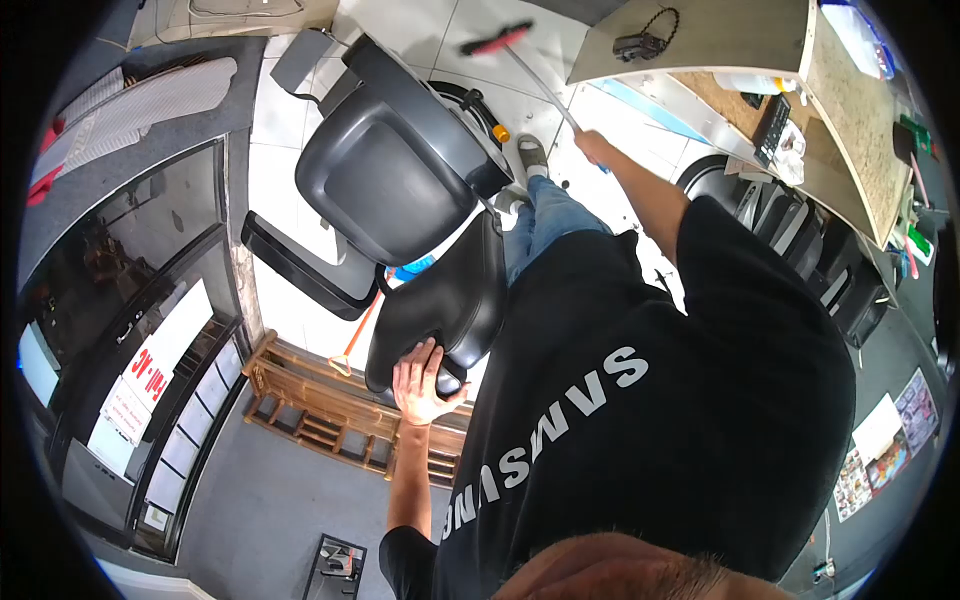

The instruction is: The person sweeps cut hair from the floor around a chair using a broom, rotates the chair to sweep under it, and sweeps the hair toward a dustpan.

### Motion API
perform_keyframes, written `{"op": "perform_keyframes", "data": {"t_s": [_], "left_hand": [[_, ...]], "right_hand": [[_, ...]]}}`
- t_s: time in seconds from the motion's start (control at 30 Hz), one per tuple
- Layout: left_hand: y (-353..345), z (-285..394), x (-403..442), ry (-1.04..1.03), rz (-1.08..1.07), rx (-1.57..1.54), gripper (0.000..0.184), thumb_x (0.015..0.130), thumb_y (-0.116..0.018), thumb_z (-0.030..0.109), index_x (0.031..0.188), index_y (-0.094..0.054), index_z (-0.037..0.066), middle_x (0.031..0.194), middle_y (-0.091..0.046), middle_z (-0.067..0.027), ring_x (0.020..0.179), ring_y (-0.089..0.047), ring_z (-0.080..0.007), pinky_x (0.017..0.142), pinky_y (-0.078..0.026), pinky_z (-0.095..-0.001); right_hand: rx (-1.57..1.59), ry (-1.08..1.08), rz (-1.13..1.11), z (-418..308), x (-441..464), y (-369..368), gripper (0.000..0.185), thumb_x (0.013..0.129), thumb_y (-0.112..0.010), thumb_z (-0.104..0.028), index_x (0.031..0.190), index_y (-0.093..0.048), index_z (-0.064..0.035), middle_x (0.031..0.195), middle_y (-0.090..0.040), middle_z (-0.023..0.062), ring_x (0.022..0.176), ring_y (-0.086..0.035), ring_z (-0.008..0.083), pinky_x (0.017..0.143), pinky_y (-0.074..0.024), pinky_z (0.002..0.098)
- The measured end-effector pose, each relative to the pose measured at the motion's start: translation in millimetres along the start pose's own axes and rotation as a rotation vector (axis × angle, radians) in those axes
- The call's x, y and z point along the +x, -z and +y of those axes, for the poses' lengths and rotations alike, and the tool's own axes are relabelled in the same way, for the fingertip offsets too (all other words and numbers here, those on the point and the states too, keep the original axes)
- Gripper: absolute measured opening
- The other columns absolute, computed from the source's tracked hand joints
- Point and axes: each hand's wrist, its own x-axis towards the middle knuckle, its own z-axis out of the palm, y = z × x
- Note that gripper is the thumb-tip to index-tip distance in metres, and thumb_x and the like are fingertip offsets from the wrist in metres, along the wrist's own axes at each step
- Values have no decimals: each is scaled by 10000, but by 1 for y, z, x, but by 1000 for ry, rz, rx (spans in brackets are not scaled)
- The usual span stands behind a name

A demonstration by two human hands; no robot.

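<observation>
To the left of the legs, the chair (385, 190) is placed, with its backrest (450, 290) set nearest the body and touched at its end by the left hand (425, 385). Ahead, right of the chair, the broom (500, 40) is held out by the right hand (592, 148). On the right, a keyboard (770, 128) is housed in the desk unit (850, 110). Leftward, the bench (320, 410) is set between chair and glass front (178, 210), on which notices (140, 385) are fixed.
</observation>
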Motion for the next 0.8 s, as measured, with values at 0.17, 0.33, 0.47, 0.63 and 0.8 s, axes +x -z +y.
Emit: {"op": "perform_keyframes", "data": {"t_s": [0.17,0.33,0.47,0.63,0.8], "left_hand": [[1,-4,-1,-9,23,3,658,705,-723,501,1200,-579,92,1208,-609,-103,1009,-608,-287,818,-459,-425],[3,-7,-2,-14,25,1,641,710,-720,504,1179,-586,89,1206,-611,-102,1005,-609,-289,813,-461,-427],[0,-6,-5,-24,16,6,641,707,-722,500,1176,-586,86,1203,-611,-105,1003,-607,-291,818,-461,-430],[1,-4,-4,-31,-7,8,646,699,-727,495,1179,-582,87,1203,-608,-105,1007,-605,-288,825,-461,-427],[1,-7,-7,-21,-5,10,644,692,-735,481,1186,-577,100,1214,-601,-100,1013,-603,-286,826,-461,-424]], "right_hand": [[35,-161,-110,183,-96,21,641,968,-403,-495,615,-548,20,473,-478,73,354,-441,199,359,-349,388],[-290,-245,-16,147,-178,36,569,956,-493,-471,843,-603,75,586,-536,103,472,-498,194,403,-354,375],[-161,59,-23,53,-74,9,691,906,-422,-587,638,-570,33,532,-531,112,475,-513,229,480,-419,404],[355,91,-447,-74,60,-20,549,945,-423,-389,525,-515,-47,444,-504,105,410,-513,229,431,-430,386],[-926,776,-42,44,25,-24,273,905,-476,-201,934,-595,42,744,-637,198,694,-661,348,567,-533,459]]}}
